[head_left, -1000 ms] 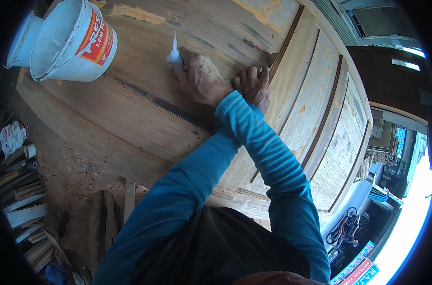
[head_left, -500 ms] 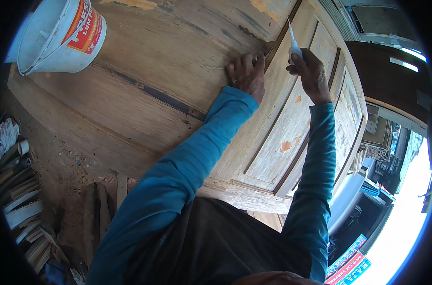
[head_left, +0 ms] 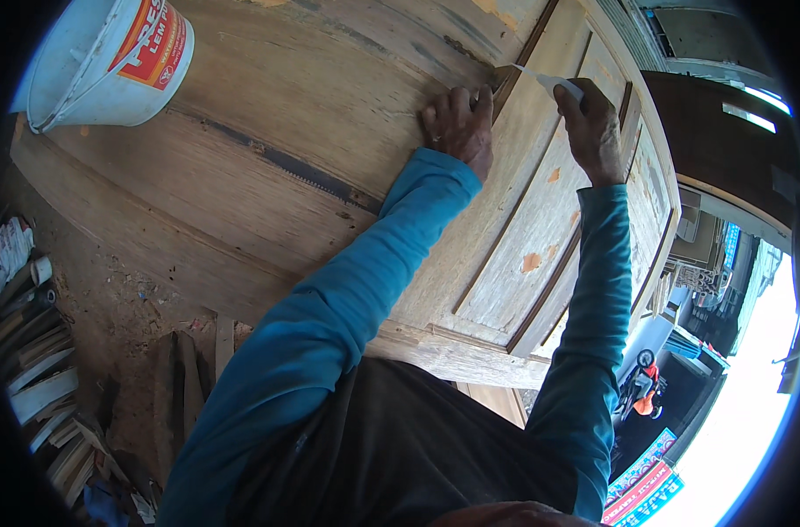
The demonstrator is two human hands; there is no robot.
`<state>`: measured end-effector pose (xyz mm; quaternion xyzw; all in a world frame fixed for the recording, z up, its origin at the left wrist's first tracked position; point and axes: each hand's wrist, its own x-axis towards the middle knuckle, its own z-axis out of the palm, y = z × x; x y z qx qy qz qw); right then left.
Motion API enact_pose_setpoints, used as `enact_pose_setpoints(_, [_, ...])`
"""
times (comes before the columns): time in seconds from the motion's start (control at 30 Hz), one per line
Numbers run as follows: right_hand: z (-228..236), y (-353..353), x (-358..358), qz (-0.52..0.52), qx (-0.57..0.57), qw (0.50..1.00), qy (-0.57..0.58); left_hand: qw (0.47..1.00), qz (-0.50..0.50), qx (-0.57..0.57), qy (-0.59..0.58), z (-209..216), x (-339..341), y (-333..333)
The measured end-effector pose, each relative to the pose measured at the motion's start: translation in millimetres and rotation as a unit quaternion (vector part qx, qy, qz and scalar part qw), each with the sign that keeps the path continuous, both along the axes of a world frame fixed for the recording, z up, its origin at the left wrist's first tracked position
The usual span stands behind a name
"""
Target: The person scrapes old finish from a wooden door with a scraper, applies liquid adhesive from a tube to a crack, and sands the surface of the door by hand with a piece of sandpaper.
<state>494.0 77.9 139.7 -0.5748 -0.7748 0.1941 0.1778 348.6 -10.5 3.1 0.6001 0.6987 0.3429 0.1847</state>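
My right hand (head_left: 591, 132) is closed round a small white squeeze bottle (head_left: 562, 86) with a long thin nozzle. The nozzle points left, its tip close to a small brown wooden piece (head_left: 506, 75) at the fingertips of my left hand (head_left: 461, 127). That hand rests on the wooden door panel (head_left: 505, 220) with its fingers curled, and what they grip is mostly hidden. A toothed saw blade (head_left: 307, 177) lies on the wood to the left of my left hand.
A white bucket (head_left: 92, 110) with a red and orange label stands at the far left. Wood offcuts (head_left: 44, 400) are piled on the dirt floor at lower left. Orange filler patches (head_left: 531, 263) mark the panel. A person on a motorbike (head_left: 643, 386) shows beyond at right.
My right hand has tipped the bottle from upright to pointing left, bringing its nozzle to the wooden piece. My left hand has stayed almost still. A motorbike has come into view at right.
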Motion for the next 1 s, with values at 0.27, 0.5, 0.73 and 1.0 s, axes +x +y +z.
enact_pose_setpoints(0.27, [-3, 18, -18, 0.039, 0.038, 0.998, -0.027, 1.000, 0.003, -0.001, 0.002, 3, 1, 0])
enact_pose_setpoints(0.5, [-8, 28, -31, 0.052, 0.032, 0.995, -0.077, 1.000, 0.004, -0.005, 0.004, 4, 1, 0])
enact_pose_setpoints(0.73, [-13, 33, -33, 0.057, 0.023, 0.994, -0.094, 1.000, 0.010, 0.006, 0.008, 1, 2, 0])
enact_pose_setpoints(1.0, [-14, 34, -35, 0.054, 0.015, 0.993, -0.104, 1.000, 0.005, -0.005, -0.005, 1, 2, 1])
